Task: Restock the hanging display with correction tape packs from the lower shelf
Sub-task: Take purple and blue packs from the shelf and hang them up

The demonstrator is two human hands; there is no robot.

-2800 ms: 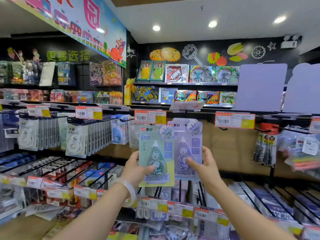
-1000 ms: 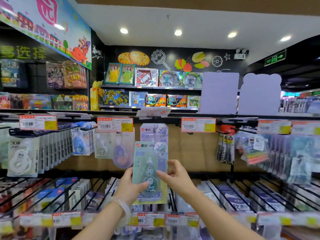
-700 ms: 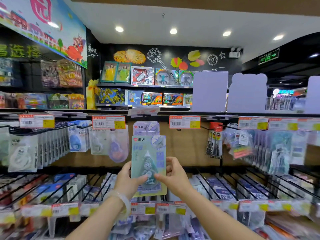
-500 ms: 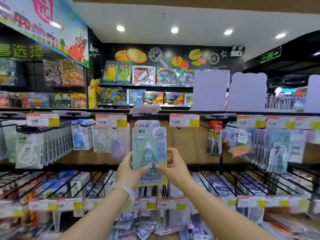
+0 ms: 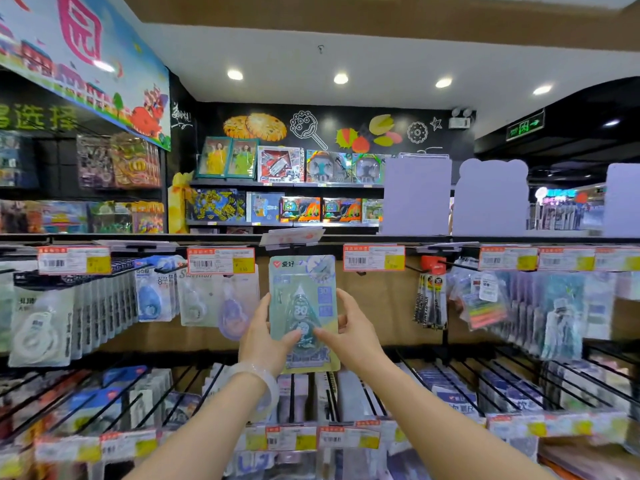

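Held pack: a green-and-yellow carded correction tape blister pack is held upright in front of the wooden back panel of the hanging display, between two red-and-yellow price tags; its top edge is level with those tags.
Left hand: it is clamped on the pack's left edge, the thumb pressed on the front near the lower middle and the fingers wrapped behind. A pale translucent bangle is worn at the wrist.
Right hand: it is closed on the pack's right edge, the thumb laid on the front just beside the left thumb and the fingers curled behind the card.
Hook: whether the pack's hang hole is on a peg cannot be told; the top of the card hides it.
Neighbouring stock: clear packs with blue and purple tape dispensers are hung just left of the held pack; a row of white tape packs fills the display's left end.
Lower shelf: black wire dividers with more carded packs are seen below the hands, along the shelf's front edge.
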